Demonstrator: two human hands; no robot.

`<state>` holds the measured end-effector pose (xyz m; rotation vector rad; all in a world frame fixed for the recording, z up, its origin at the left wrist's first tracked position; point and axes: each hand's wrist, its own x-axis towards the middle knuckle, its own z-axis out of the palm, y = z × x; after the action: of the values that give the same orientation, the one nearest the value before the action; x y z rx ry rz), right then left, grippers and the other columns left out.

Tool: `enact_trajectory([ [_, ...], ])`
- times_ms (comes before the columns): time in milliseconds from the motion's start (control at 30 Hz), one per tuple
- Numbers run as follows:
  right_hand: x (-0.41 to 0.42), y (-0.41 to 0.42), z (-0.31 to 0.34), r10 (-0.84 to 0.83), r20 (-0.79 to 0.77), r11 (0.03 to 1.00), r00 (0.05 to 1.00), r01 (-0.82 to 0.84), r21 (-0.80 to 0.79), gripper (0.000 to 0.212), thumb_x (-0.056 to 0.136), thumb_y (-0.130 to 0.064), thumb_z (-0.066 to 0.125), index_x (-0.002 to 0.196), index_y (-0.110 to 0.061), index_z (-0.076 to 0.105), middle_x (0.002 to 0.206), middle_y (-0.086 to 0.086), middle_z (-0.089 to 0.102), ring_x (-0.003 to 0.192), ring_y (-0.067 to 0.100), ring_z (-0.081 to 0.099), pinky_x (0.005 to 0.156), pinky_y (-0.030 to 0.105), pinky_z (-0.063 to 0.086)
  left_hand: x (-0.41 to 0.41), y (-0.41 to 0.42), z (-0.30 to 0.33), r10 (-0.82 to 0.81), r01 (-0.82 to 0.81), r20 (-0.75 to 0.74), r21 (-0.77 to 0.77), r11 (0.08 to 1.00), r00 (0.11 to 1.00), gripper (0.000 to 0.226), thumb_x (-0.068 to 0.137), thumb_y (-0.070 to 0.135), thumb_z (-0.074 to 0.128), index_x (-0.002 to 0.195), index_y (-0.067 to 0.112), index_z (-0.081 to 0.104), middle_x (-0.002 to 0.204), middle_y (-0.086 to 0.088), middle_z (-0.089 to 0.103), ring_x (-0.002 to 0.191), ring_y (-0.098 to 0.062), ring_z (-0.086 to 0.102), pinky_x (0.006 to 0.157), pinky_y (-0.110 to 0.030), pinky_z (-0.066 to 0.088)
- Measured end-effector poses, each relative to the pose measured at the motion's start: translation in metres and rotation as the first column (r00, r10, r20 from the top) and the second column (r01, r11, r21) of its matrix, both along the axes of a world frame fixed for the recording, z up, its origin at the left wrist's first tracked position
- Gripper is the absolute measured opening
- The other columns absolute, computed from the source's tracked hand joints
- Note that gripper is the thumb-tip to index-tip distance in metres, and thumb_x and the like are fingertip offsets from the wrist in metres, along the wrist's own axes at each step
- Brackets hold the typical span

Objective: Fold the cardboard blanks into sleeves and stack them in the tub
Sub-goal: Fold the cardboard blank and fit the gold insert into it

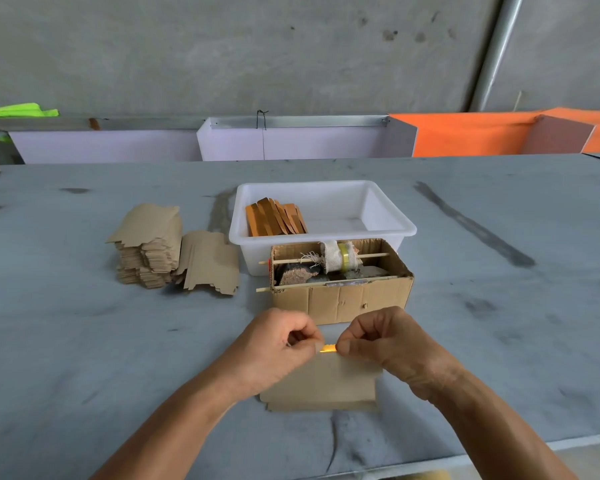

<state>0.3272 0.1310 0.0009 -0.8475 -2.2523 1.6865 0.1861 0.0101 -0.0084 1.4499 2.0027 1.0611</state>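
Blank: laid flat on the table near its front edge, between both hands; a small yellow-orange strip is seen at its far edge.
Left hand: fingers curled, thumb and fingertips pinched together on the blank's far edge, just left of the strip.
Right hand: fingers curled, thumb pressed against fingertips on the same edge, just right of the strip.
Box: an open cardboard box is set just beyond the hands; a cloth-wrapped roll on a stick is carried across its top.
Tub: white, placed behind the box and touching it; orange-brown sleeves are leaned together in its left part.
Stack: unfolded blanks are piled left of the tub, toward the table's middle, with a loose sheet leaned against the pile's right side.
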Motion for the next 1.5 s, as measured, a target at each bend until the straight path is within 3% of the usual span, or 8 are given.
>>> enact_trajectory([
  [133, 0.002, 0.003, -0.001, -0.013, 0.000, 1.000, 1.000, 0.013, 0.006, 0.022, 0.083, -0.004, 0.069, 0.064, -0.014, 0.072, 0.055, -0.007, 0.063, 0.048, 0.000, 0.049, 0.046, 0.013, 0.038, -0.008, -0.007, -0.004, 0.105, -0.092, 0.245, -0.063, 0.994, 0.964, 0.015, 0.086, 0.018, 0.066, 0.073, 0.015, 0.069, 0.061, 0.005, 0.051, 0.054, -0.005, 0.044, 0.052, -0.017, 0.038],
  [433, -0.001, 0.006, 0.000, -0.057, 0.061, 0.991, 0.997, 0.064, -0.114, 0.017, 0.082, -0.004, 0.068, 0.066, -0.009, 0.071, 0.059, -0.001, 0.066, 0.050, 0.004, 0.053, 0.047, 0.014, 0.039, -0.014, -0.013, -0.007, 0.017, -0.038, 0.263, 0.076, 0.996, 0.965, 0.014, 0.079, 0.005, 0.072, 0.078, 0.018, 0.073, 0.071, -0.009, 0.065, 0.063, -0.014, 0.054, 0.059, -0.034, 0.047],
  [633, 0.004, 0.006, 0.000, -0.067, 0.018, 0.974, 0.998, 0.070, -0.214, 0.008, 0.076, -0.003, 0.072, 0.068, -0.006, 0.073, 0.068, 0.007, 0.068, 0.067, 0.019, 0.056, 0.068, 0.030, 0.040, -0.006, -0.012, -0.014, 0.070, -0.204, 0.539, 0.194, 0.960, 0.840, 0.008, 0.062, 0.013, 0.071, 0.067, 0.017, 0.075, 0.057, -0.001, 0.051, 0.052, -0.007, 0.040, 0.048, -0.018, 0.030],
  [733, 0.006, 0.007, 0.001, -0.057, 0.006, 0.969, 0.998, 0.056, -0.240, 0.008, 0.074, -0.005, 0.073, 0.067, -0.008, 0.073, 0.067, 0.005, 0.069, 0.064, 0.016, 0.057, 0.065, 0.027, 0.040, -0.003, -0.011, -0.013, 0.077, -0.226, 0.615, 0.168, 0.960, 0.785, 0.013, 0.063, 0.005, 0.070, 0.059, 0.017, 0.073, 0.051, 0.006, 0.052, 0.045, -0.001, 0.039, 0.042, -0.012, 0.029],
  [1000, 0.004, 0.004, -0.002, -0.066, 0.030, 0.983, 0.997, 0.070, -0.170, 0.016, 0.077, -0.003, 0.072, 0.064, -0.011, 0.073, 0.060, 0.000, 0.067, 0.054, 0.006, 0.054, 0.052, 0.017, 0.039, -0.004, -0.007, -0.010, 0.112, -0.141, 0.525, 0.016, 0.990, 0.844, 0.011, 0.056, 0.012, 0.056, 0.055, 0.013, 0.067, 0.048, 0.008, 0.052, 0.043, 0.001, 0.040, 0.041, -0.011, 0.030],
  [1100, 0.002, 0.004, -0.003, -0.077, 0.031, 0.985, 0.997, 0.080, -0.151, 0.015, 0.078, -0.002, 0.071, 0.064, -0.010, 0.072, 0.057, -0.002, 0.065, 0.050, 0.004, 0.051, 0.049, 0.016, 0.036, -0.007, -0.002, -0.010, 0.129, -0.137, 0.440, -0.012, 0.990, 0.889, 0.013, 0.063, 0.015, 0.076, 0.056, 0.013, 0.066, 0.053, 0.002, 0.056, 0.050, -0.006, 0.045, 0.047, -0.015, 0.035],
  [1233, 0.000, 0.003, -0.004, -0.079, 0.030, 0.990, 0.996, 0.082, -0.115, 0.014, 0.078, -0.002, 0.072, 0.065, -0.007, 0.070, 0.054, -0.003, 0.063, 0.045, 0.002, 0.049, 0.044, 0.015, 0.036, -0.009, 0.001, -0.013, 0.182, -0.178, 0.428, -0.050, 0.983, 0.886, 0.018, 0.068, 0.002, 0.081, 0.068, 0.008, 0.064, 0.062, -0.006, 0.061, 0.060, -0.016, 0.054, 0.059, -0.028, 0.045],
  [1500, 0.005, 0.008, -0.008, -0.091, 0.034, 0.989, 0.995, 0.094, -0.115, 0.019, 0.077, -0.002, 0.073, 0.060, -0.010, 0.070, 0.055, -0.001, 0.063, 0.047, 0.004, 0.050, 0.044, 0.015, 0.037, -0.014, 0.004, -0.010, 0.164, -0.147, 0.398, -0.074, 0.986, 0.902, 0.021, 0.075, -0.012, 0.068, 0.078, 0.008, 0.063, 0.059, 0.000, 0.062, 0.062, -0.013, 0.059, 0.063, -0.024, 0.051],
])
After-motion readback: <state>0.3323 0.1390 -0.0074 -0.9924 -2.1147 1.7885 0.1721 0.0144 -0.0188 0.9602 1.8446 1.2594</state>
